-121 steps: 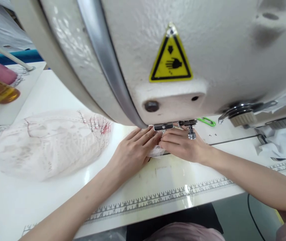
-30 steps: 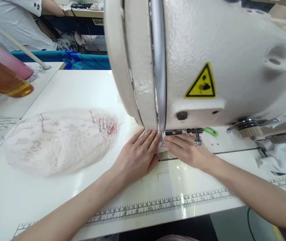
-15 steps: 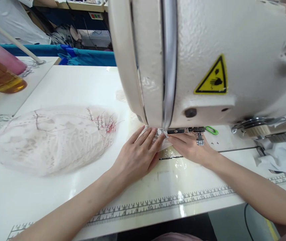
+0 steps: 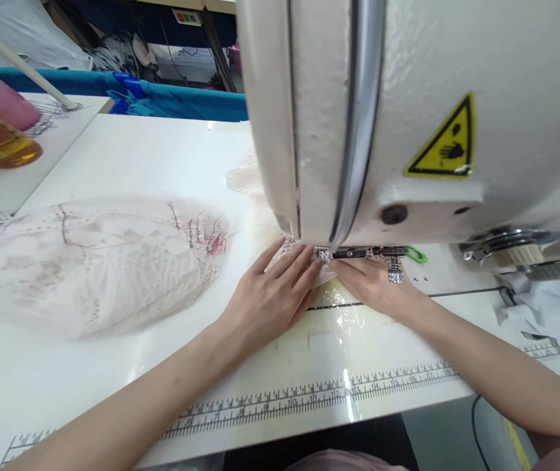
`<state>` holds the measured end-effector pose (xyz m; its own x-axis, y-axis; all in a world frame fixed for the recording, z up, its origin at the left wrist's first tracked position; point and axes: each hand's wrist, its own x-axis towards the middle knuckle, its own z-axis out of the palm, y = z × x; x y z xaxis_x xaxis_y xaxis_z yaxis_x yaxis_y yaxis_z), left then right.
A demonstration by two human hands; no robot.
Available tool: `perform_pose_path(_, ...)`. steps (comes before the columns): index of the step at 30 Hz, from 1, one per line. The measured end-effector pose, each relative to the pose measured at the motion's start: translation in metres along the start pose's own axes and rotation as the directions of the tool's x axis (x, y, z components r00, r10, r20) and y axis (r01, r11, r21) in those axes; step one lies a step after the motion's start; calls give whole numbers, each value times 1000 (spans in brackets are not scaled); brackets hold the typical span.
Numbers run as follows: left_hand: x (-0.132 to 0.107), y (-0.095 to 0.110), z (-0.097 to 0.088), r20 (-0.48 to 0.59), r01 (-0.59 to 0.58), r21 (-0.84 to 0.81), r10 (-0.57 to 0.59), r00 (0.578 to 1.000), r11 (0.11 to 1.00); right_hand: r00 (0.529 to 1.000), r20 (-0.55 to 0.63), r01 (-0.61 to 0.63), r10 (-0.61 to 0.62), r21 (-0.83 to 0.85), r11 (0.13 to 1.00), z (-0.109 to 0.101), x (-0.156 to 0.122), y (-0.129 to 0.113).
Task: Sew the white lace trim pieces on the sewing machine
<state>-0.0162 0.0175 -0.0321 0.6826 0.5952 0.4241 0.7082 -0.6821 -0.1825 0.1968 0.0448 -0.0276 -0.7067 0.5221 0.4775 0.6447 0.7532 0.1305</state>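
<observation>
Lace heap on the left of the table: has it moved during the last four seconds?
No. The lace heap keeps its place beside the left edge of the table; only the camera turned.

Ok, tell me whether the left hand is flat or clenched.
Flat: the left hand lies palm down, fingers stretched out over the lace strip under the sewing machine.
</observation>
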Motion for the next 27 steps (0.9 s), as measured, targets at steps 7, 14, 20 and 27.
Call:
perform_pose_path(7,2,-5,-4,-6,-59,-64,59,998,996,993,47,107,-108,22,994,14,-9,2)
perform_pose_path(14,2,-8,-4,-8,-34,-66,33,999,997,988,118,79,-95,135,988,12,-7,-3)
perform_pose_path(20,2,-8,-5,19,-5,-38,6,1000,999,992,92,66,-82,171,983,12,-4,-4)
perform_pose_path(27,0,-1,-10,36,266,-197,-264,964,944,999,13,39,-44,260,965,14,-4,-10)
